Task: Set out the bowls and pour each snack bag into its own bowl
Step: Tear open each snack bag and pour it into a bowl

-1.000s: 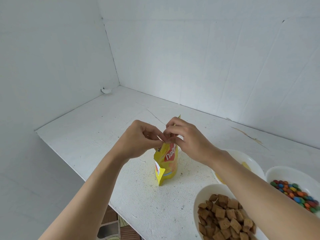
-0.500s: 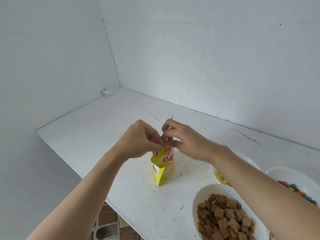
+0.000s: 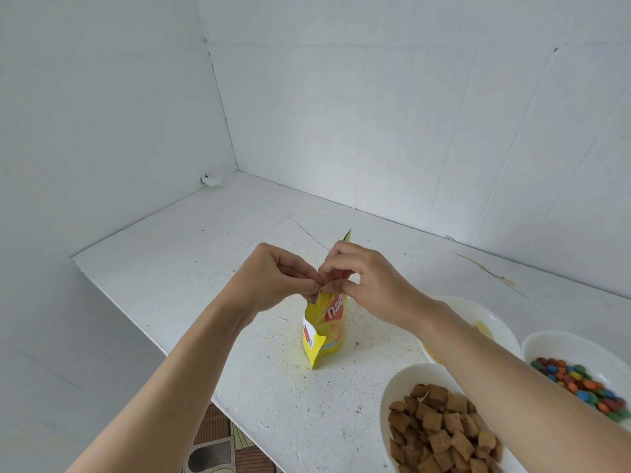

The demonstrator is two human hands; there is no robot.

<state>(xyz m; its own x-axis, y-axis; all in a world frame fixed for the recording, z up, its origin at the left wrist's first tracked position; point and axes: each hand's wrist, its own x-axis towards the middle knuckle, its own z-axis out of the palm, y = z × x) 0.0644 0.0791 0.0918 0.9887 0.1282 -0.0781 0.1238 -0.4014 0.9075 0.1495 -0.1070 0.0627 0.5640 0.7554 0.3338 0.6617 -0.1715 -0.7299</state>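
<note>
While the yellow snack bag [image 3: 326, 336] stands upright on the worktop [image 3: 191, 268], the left grip [image 3: 273, 278] and right grip [image 3: 372, 285] each pinch its top edge, fingers curled.

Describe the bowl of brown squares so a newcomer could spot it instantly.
Start at the white table, near right end, where three white bowls cluster. The target bowl is the one nearest the front edge. It alone holds brown square pieces; the bowl to its right holds multicoloured candies, and the bowl behind it shows only a little yellow.
</note>
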